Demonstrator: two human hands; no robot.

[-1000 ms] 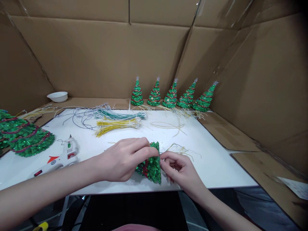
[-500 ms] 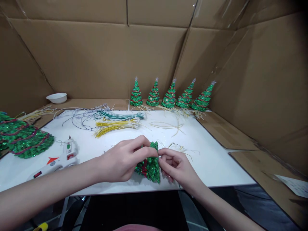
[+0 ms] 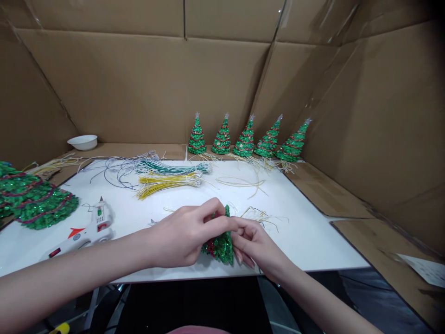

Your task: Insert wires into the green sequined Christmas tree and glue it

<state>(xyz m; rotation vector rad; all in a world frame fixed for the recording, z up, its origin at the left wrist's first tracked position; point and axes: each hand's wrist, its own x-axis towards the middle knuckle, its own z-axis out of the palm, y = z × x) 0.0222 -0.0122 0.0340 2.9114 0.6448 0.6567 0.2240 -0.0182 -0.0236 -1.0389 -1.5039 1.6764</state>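
Both hands meet over a small green sequinned tree (image 3: pixel 221 245) at the near edge of the white board (image 3: pixel 313 232): the left hand (image 3: pixel 184 234) curls around its side, fingers closed on it, while the right hand (image 3: pixel 252 243) pinches it from the other side. A glue gun (image 3: pixel 85 229) lies to the left. 5 finished trees (image 3: pixel 245 138) stand in a row at the back, beyond bundles of wires (image 3: pixel 167 174).

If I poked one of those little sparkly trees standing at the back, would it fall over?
Probably not from a soft poke. Each standing tree is a cone with a wide base, so it likely sits steady. It looks small and sequin-covered, so probably light; a harder push might slide or tip it. The thin wires trailing at their feet look floppy.
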